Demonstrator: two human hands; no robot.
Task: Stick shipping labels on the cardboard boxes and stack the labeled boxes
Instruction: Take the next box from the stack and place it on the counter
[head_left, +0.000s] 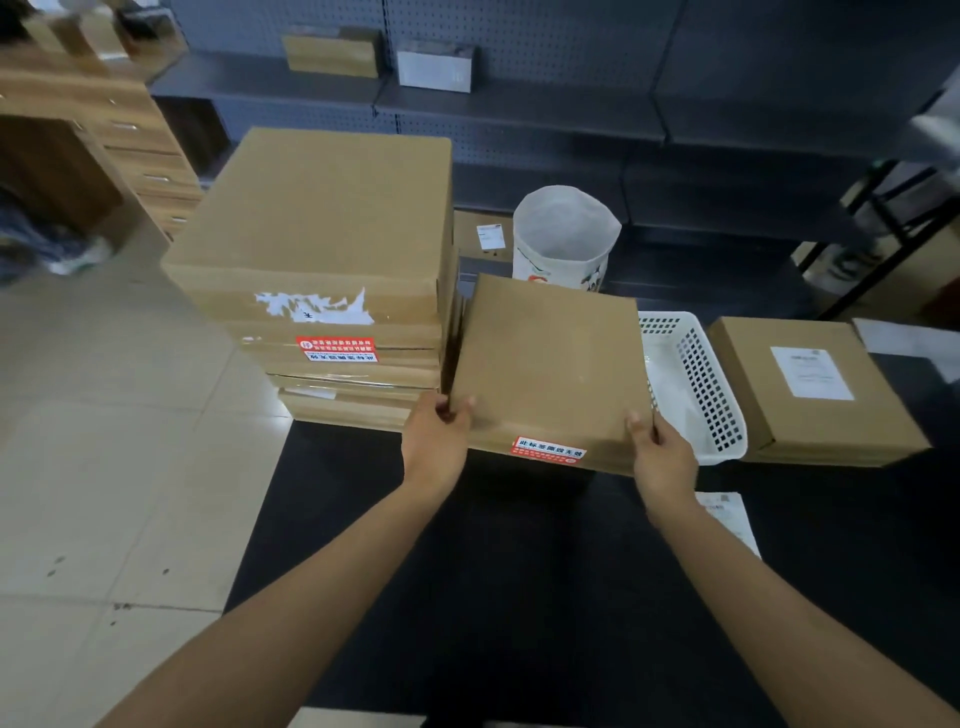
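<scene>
Dark mat w/ grey shelving behind. Flat cardboard box is held above the mat, beside the tall stack; left hand and right hand each grip a near corner, thumbs on top. Box should be kept level, set down square, top face left free for a label sheet.

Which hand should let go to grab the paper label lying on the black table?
Probably the right hand. The paper label lies just beside its wrist, while the left hand grips the box on the far side.
</scene>
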